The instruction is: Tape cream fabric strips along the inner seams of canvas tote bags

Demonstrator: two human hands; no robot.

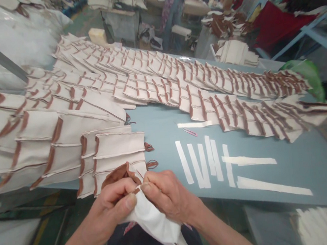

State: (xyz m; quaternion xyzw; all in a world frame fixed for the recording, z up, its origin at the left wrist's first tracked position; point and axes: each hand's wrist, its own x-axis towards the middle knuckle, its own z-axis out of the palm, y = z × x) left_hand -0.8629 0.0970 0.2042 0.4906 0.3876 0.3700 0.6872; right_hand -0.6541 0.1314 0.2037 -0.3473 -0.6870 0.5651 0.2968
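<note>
Both hands pinch a white fabric piece with brown trim (154, 217) at the table's front edge. My left hand (111, 210) is closed on its brown-edged seam from the left. My right hand (169, 196) grips the same seam from the right, thumb and fingertips pressed together. The white cloth hangs below the hands towards my lap. Just behind them lies a stack of cream fabric pieces with brown edging (119, 142), brown threads (151, 164) sticking out at its right side.
Long overlapping rows of cream and brown pieces (160, 87) cover the back of the blue-grey table (158, 127). Several white strips (203, 165) and a small pink tool (190, 132) lie to the right. A person (172, 16) stands behind the table.
</note>
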